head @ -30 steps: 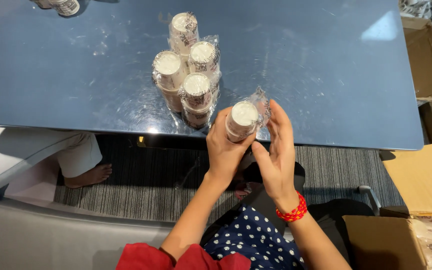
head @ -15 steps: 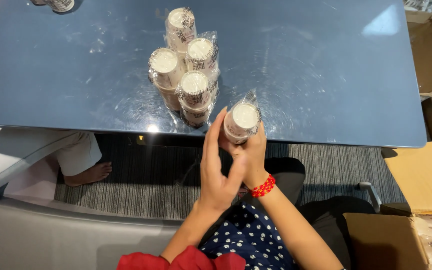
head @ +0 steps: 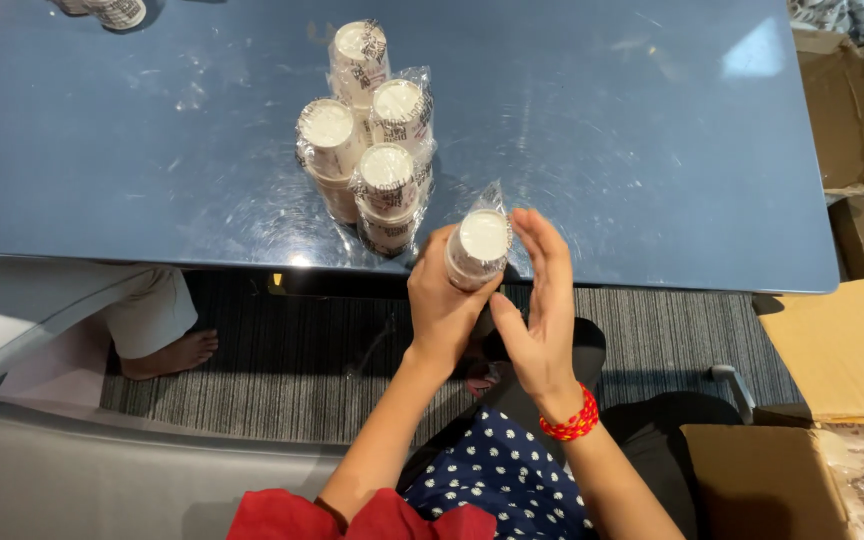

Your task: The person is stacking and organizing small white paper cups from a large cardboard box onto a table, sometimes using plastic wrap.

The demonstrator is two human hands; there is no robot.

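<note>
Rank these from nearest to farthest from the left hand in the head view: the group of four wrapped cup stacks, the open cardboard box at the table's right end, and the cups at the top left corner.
Measured from the left hand:
1. Group of four wrapped cup stacks, just ahead on the blue table.
2. Cups at the top left corner, far left.
3. Open cardboard box, far right; not much farther than the corner cups.

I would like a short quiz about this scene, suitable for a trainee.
1. True or false: the left hand grips the wrapped stack of cups.
2. How many wrapped stacks stand in the group on the blue table?
3. The right hand is: A) closed on the stack, B) open beside it, C) flat on the table.

Key: 1 true; 2 four; 3 B.
</note>
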